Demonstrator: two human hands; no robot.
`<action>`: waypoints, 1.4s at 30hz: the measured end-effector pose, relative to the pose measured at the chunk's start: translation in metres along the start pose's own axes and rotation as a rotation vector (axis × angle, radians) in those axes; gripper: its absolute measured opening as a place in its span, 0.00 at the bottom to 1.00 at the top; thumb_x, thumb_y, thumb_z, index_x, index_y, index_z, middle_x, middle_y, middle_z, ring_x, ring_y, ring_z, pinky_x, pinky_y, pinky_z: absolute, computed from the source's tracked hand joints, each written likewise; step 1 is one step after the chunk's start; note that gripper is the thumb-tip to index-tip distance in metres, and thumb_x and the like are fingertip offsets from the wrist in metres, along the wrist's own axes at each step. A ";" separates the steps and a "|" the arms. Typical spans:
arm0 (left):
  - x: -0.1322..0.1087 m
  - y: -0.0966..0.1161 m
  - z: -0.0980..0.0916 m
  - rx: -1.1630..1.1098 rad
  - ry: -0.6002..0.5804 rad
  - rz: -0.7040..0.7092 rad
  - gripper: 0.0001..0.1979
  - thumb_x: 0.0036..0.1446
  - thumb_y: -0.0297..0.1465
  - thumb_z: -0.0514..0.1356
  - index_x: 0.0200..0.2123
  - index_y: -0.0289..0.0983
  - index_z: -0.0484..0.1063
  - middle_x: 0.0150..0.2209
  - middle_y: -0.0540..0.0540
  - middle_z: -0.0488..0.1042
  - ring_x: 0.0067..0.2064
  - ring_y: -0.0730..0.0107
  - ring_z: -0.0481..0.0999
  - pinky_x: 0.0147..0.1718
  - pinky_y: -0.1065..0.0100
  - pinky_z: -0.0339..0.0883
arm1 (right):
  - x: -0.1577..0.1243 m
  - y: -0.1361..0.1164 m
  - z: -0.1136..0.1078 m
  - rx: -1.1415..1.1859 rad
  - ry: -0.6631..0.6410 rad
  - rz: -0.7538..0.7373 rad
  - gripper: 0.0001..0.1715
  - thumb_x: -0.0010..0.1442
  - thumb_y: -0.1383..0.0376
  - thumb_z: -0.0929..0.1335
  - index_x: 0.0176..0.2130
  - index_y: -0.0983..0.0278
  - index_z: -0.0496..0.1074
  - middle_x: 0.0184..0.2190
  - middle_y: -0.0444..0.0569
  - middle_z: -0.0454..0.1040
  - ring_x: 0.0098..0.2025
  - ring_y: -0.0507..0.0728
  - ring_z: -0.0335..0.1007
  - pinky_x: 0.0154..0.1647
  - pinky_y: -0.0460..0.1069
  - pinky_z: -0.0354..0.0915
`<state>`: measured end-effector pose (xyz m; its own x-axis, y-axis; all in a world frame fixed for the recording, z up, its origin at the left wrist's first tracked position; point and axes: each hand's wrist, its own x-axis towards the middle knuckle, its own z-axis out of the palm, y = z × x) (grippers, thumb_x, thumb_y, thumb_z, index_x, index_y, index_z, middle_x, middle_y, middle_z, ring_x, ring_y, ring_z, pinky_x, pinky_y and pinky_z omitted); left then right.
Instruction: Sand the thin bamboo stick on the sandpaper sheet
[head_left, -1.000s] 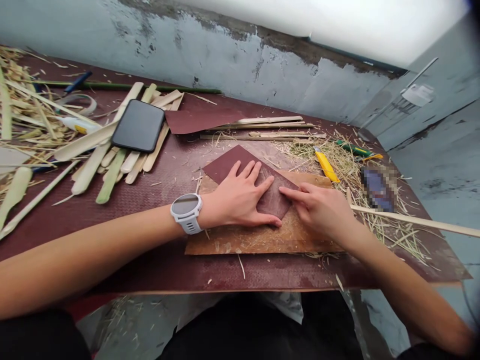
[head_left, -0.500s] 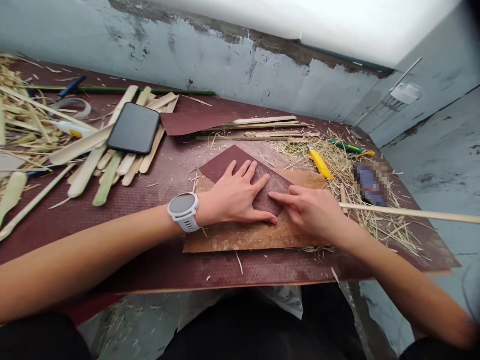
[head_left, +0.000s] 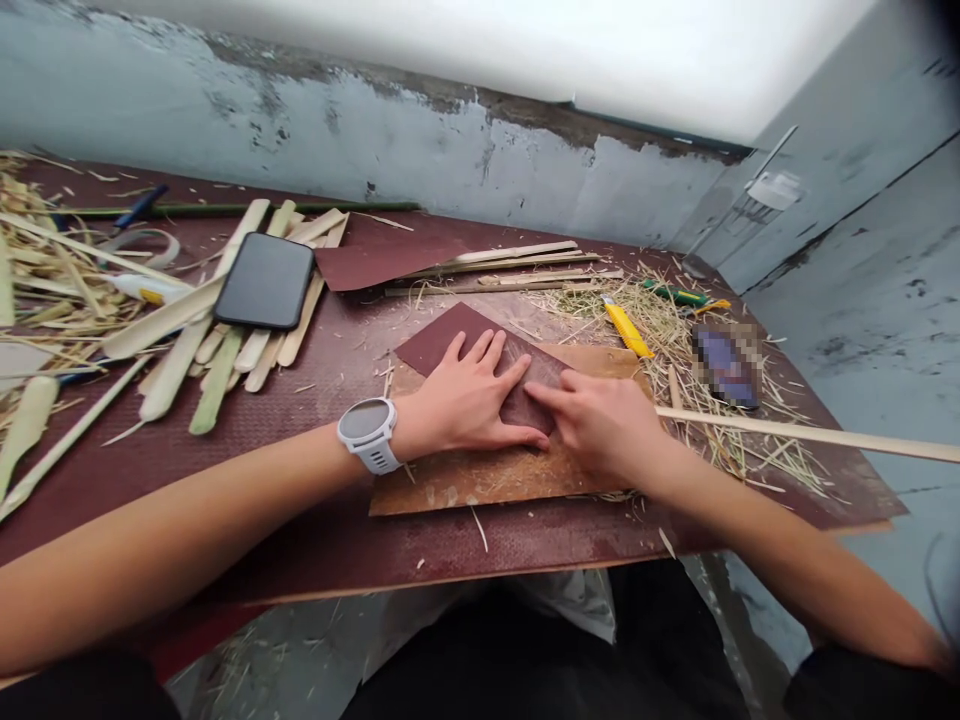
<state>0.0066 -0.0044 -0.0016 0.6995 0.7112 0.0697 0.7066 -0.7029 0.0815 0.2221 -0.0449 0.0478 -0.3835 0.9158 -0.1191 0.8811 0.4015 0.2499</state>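
My left hand [head_left: 469, 400] lies flat with its fingers spread on a dark reddish-brown sheet that looks like sandpaper [head_left: 442, 333]. That sheet rests at an angle on a worn brown board [head_left: 465, 485]. Close beside it, my right hand [head_left: 611, 420] is closed, its index finger stretched along the sheet toward my left thumb. A long, thin, pale bamboo strip [head_left: 810, 432] runs out to the right from under my right hand. The hand covers the strip's near end. A white watch [head_left: 369, 432] is on my left wrist.
A phone [head_left: 265, 281] lies on bamboo slats [head_left: 176, 370] at the left. Another brown sheet [head_left: 375, 262] is behind my hands. A yellow cutter knife [head_left: 628, 328], a green-handled tool [head_left: 679, 293] and shavings [head_left: 667, 345] lie to the right. A wall [head_left: 420, 150] bounds the table's back.
The view has shifted slightly. Both hands stay at nearly the same places on the brown sheet, and the strip still runs out to the right.
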 end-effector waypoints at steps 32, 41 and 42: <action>0.001 0.000 -0.002 -0.032 0.021 -0.013 0.64 0.52 0.76 0.48 0.75 0.33 0.55 0.74 0.20 0.51 0.76 0.30 0.51 0.72 0.36 0.44 | -0.021 -0.012 0.001 -0.094 0.032 0.103 0.29 0.73 0.63 0.61 0.69 0.51 0.69 0.45 0.52 0.79 0.35 0.58 0.76 0.27 0.52 0.47; 0.000 -0.001 0.000 -0.010 0.032 0.001 0.63 0.54 0.75 0.48 0.75 0.33 0.56 0.74 0.19 0.51 0.76 0.30 0.52 0.72 0.36 0.44 | -0.026 -0.014 -0.007 -0.134 0.008 0.086 0.27 0.72 0.64 0.62 0.67 0.55 0.71 0.44 0.53 0.79 0.35 0.57 0.77 0.26 0.52 0.44; 0.000 -0.001 0.001 -0.011 0.024 0.007 0.62 0.55 0.75 0.48 0.75 0.33 0.56 0.74 0.19 0.51 0.76 0.30 0.52 0.72 0.36 0.44 | -0.027 -0.015 -0.008 -0.126 0.001 0.054 0.27 0.72 0.65 0.62 0.67 0.55 0.71 0.44 0.53 0.79 0.35 0.57 0.77 0.26 0.52 0.44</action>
<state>0.0060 -0.0030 -0.0022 0.7014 0.7066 0.0940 0.7006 -0.7076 0.0916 0.2174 -0.0756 0.0555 -0.3363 0.9363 -0.1016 0.8590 0.3492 0.3744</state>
